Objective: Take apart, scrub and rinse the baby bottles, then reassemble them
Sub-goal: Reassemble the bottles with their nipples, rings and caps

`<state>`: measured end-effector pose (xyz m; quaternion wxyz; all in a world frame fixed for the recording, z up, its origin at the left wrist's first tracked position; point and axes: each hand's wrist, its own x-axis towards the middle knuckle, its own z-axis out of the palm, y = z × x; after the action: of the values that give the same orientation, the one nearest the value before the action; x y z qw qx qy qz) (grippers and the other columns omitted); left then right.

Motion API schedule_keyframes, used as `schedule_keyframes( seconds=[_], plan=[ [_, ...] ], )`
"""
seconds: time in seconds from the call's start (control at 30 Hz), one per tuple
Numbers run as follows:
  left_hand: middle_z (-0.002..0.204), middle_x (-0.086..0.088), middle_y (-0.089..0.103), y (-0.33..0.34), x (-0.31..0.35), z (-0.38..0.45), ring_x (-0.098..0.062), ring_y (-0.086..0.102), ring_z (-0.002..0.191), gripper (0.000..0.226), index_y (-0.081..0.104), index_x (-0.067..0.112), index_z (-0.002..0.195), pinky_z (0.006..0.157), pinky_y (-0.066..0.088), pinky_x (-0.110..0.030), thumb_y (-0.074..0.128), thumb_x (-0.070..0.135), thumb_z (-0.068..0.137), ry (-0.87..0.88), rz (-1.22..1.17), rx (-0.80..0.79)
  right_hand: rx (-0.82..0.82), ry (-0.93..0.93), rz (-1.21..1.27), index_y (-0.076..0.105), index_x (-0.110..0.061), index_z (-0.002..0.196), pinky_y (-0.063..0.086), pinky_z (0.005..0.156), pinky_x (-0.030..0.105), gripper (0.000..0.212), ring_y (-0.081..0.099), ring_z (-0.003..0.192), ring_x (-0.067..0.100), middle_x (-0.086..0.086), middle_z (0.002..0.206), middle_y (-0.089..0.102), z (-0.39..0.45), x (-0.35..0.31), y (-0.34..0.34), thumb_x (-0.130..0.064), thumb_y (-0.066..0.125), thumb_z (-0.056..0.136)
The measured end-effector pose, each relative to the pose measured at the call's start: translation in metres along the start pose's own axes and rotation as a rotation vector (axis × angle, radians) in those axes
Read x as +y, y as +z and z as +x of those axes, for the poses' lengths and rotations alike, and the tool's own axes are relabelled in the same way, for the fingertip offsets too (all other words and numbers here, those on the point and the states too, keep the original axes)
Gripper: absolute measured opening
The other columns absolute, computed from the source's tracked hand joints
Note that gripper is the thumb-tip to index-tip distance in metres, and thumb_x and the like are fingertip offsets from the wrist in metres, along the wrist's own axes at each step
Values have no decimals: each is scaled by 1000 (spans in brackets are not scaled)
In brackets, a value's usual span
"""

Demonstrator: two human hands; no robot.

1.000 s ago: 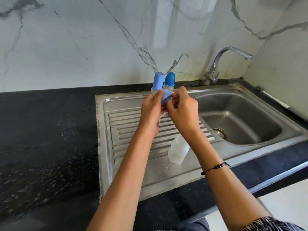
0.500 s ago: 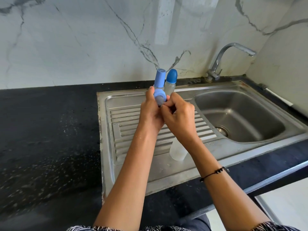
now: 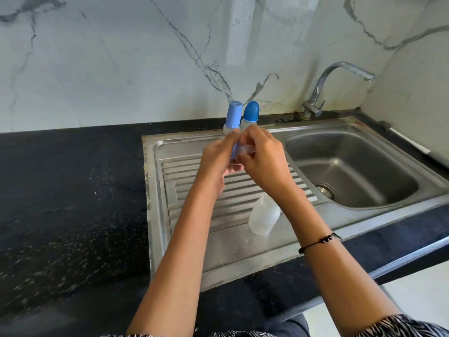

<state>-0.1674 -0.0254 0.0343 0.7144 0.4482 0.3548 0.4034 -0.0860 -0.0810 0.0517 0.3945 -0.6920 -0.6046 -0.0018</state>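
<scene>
Both hands meet above the ribbed draining board (image 3: 189,181). My left hand (image 3: 216,159) grips a light blue bottle collar (image 3: 233,149). My right hand (image 3: 263,159) pinches a clear teat (image 3: 244,149) that sticks out of the collar. An open, translucent bottle body (image 3: 263,216) stands on the board below my right wrist. Behind the hands stand two assembled bottles, one with a pale blue flat-topped cap (image 3: 233,113) and one with a darker blue domed cap (image 3: 251,111).
The steel sink basin (image 3: 352,166) with its drain lies to the right, a tap (image 3: 323,91) at its back. Black stone counter (image 3: 73,203) stretches to the left. A marble wall rises behind. A white handle (image 3: 408,141) lies at the far right corner.
The collar has turned in my hands, and the clear teat now shows between my fingers. Both hands stay at the same spot above the board.
</scene>
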Motion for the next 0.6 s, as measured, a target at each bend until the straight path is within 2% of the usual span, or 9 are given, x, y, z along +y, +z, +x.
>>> schedule_keyframes(
  seconds=[0.03,0.1,0.17,0.23,0.3,0.4,0.47,0.6],
  plan=[
    [87,-5,67,-1,2,1,-18,65,81,18,64,16,95,74,56,-37,56,33,93,4,23,31,-15,-14,3,51,-8,90,39,60,22,13,49,71,13,6,90,55,-1,1,2,-3,59,81],
    [87,-7,67,-1,3,2,-16,65,77,15,63,13,91,66,56,-31,56,26,94,32,19,67,-23,80,81,51,-9,97,45,63,24,19,54,73,13,4,91,57,-1,1,5,-10,63,82],
    [76,-4,65,0,2,2,-14,63,70,17,61,12,83,70,55,-31,54,21,95,62,15,84,-21,161,135,50,-13,98,53,69,32,25,60,76,18,4,91,60,2,1,6,-17,68,81],
    [71,-3,63,2,2,2,-13,61,67,19,60,11,81,72,56,-33,51,16,96,71,-54,66,21,157,144,52,-11,91,55,72,41,18,63,76,23,8,88,63,3,2,4,-14,68,82],
    [84,-6,65,2,0,3,-15,64,75,16,62,9,89,70,57,-32,49,14,98,71,-150,36,104,148,154,55,-7,81,54,71,36,11,62,73,19,9,83,63,4,3,4,-7,66,82],
    [87,-10,65,5,0,2,-16,66,73,22,60,-1,105,63,56,-28,47,16,98,23,-347,29,210,136,169,56,-7,71,46,62,17,14,53,66,6,1,73,59,2,1,7,-2,67,80],
    [81,-11,63,10,0,0,-16,64,69,24,59,-3,107,59,56,-26,47,16,98,-19,-465,65,260,122,190,56,-7,69,44,60,18,16,50,63,3,-1,71,57,-1,1,11,-1,66,79],
    [71,-10,62,16,-3,-2,-19,61,67,25,61,0,87,66,53,-29,46,17,98,-51,-559,99,347,66,179,55,-4,70,48,60,32,13,49,64,7,5,77,58,-7,1,20,3,63,78]
  ],
)
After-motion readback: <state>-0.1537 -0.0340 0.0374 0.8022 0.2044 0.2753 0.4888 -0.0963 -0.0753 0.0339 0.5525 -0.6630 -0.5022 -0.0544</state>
